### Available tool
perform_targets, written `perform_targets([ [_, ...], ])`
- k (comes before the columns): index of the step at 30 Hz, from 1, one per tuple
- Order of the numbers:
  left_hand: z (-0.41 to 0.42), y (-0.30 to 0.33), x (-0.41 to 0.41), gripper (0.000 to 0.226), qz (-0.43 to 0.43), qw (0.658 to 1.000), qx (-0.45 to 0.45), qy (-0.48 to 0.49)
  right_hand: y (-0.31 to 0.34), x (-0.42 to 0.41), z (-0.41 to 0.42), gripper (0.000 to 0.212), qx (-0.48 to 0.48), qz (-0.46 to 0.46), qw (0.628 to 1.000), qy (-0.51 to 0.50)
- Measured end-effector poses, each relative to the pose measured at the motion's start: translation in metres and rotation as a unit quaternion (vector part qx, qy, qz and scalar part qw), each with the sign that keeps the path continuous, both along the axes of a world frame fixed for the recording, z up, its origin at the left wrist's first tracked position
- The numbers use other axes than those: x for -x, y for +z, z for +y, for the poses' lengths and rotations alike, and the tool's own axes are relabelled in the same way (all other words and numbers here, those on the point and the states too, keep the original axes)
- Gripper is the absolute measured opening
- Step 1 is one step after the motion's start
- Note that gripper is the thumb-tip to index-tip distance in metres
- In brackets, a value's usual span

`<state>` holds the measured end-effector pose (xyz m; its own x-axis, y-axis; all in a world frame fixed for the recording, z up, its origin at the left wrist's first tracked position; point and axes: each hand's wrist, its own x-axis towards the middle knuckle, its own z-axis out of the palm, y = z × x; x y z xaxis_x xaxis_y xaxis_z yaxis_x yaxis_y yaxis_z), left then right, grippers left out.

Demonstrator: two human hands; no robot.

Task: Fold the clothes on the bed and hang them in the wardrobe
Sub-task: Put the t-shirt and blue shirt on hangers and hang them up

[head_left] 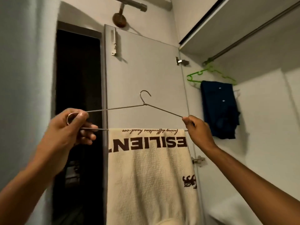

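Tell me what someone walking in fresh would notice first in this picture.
A cream garment with dark upside-down lettering hangs over the bar of a wire hanger at centre, the left hand and right hand each gripping an end. To the right, inside the wardrobe, a dark blue shirt hangs from a green hanger on the rail.

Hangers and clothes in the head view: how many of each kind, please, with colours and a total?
Metal wire hanger, held by left hand and right hand: 1
Green plastic hanger on the rail: 1
Cream printed garment: 1
Dark blue garment: 1
Total: 4
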<state>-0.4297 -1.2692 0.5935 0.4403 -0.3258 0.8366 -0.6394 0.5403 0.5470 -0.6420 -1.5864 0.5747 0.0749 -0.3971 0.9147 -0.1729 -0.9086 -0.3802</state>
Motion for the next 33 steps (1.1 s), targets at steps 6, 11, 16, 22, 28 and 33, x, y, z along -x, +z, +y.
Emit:
perform_targets([
  [6, -0.145, 0.048, 0.038, 0.020, -0.210, 0.964, -0.078, 0.143, 0.013, 0.079, -0.117, 0.047, -0.064, -0.022, 0.994, -0.082],
  [11, -0.247, 0.077, 0.066, 0.026, -0.255, 0.949, -0.004, 0.184, 0.033, 0.118, -0.188, 0.053, -0.092, -0.035, 0.986, -0.131],
  [16, -0.338, 0.134, 0.089, 0.024, -0.229, 0.959, 0.093, 0.134, 0.089, 0.143, -0.252, 0.055, -0.114, -0.084, 0.976, -0.165],
  [22, -0.442, 0.196, 0.111, 0.026, -0.225, 0.950, 0.184, 0.113, 0.138, 0.169, -0.293, 0.059, -0.050, -0.078, 0.942, -0.323],
  [28, -0.537, 0.241, 0.137, 0.028, -0.178, 0.954, 0.199, 0.137, 0.155, 0.184, -0.329, 0.056, 0.033, -0.009, 0.920, -0.391],
  [33, -0.597, 0.279, 0.170, 0.029, -0.165, 0.953, 0.195, 0.161, 0.172, 0.196, -0.365, 0.053, 0.092, 0.065, 0.909, -0.401],
])
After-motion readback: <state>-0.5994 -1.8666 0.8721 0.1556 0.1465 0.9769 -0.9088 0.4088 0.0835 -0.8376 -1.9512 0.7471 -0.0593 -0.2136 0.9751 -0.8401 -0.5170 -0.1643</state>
